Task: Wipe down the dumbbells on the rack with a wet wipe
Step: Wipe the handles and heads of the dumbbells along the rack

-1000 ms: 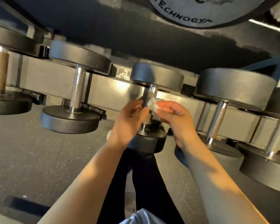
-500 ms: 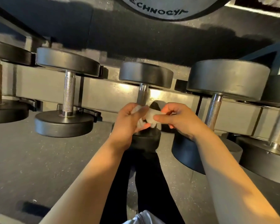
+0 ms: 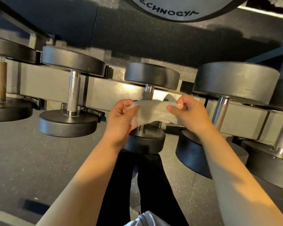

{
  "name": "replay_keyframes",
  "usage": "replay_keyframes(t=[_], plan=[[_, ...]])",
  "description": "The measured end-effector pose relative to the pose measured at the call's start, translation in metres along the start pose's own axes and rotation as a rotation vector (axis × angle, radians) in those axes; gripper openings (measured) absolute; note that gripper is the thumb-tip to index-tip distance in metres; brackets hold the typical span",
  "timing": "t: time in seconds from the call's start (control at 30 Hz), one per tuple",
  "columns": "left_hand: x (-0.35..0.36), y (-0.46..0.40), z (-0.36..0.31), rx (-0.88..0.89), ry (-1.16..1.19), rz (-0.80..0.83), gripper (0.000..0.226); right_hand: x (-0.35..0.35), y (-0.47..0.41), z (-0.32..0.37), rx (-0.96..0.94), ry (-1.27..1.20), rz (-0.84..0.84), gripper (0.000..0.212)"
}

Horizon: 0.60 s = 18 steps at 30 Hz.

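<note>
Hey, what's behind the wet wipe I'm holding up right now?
Stretched between the left hand and right hand, the wet wipe hides the middle of one dumbbell's handle. Its top and the lower head show.

Dark speckled rubber floor point(image 3: 31, 160), warm light patches, black wall point(image 3: 137, 38) behind.

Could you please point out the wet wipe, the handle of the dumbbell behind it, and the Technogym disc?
wet wipe point(image 3: 151, 112), head view, middle of the stretched sheet.
dumbbell handle point(image 3: 148, 92), head view, knurled part above the wipe.
Technogym disc point(image 3: 178, 7), head view, grey face above the lettering.
</note>
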State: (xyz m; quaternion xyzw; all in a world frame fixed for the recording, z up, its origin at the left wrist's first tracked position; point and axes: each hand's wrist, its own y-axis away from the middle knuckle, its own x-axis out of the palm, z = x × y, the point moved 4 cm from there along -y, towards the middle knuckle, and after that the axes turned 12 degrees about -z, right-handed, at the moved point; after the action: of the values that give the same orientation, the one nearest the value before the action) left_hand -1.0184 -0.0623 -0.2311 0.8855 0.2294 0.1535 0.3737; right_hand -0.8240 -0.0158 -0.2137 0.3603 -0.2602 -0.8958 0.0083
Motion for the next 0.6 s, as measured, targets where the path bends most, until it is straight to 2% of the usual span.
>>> replay_keyframes(t=[0.1,0.2,0.27,0.33,0.37,0.43,0.47,0.53,0.6], plan=[[0.013,0.001,0.002,0.071,-0.142,-0.011,0.017,-0.001,-0.003,-0.006,-0.050,0.118,-0.156,0.018],[0.024,0.001,0.004,0.114,-0.298,-0.017,0.001,0.000,0.000,-0.016,0.033,0.051,-0.311,0.035],[0.027,-0.003,0.009,0.161,-0.405,-0.007,0.021,-0.001,0.010,-0.017,0.019,0.028,-0.451,0.034],[0.030,-0.003,0.012,0.223,-0.503,0.011,0.037,0.004,0.019,-0.014,-0.047,-0.015,-0.500,0.016],[0.032,-0.002,0.011,0.259,-0.544,0.010,0.040,0.011,0.023,-0.013,-0.037,-0.088,-0.457,0.009],[0.036,-0.001,0.010,0.290,-0.593,0.031,0.026,0.032,0.029,-0.012,0.165,-0.392,-0.279,0.019],[0.039,0.002,0.011,0.287,-0.606,0.096,0.015,0.043,0.034,-0.006,0.336,-0.591,-0.141,0.028],[0.050,0.010,0.013,0.234,-0.640,0.293,0.017,0.057,0.042,0.006,0.610,-0.898,0.129,0.045],[0.056,0.017,0.015,0.165,-0.656,0.439,0.013,0.057,0.042,0.008,0.664,-1.001,0.258,0.046]])
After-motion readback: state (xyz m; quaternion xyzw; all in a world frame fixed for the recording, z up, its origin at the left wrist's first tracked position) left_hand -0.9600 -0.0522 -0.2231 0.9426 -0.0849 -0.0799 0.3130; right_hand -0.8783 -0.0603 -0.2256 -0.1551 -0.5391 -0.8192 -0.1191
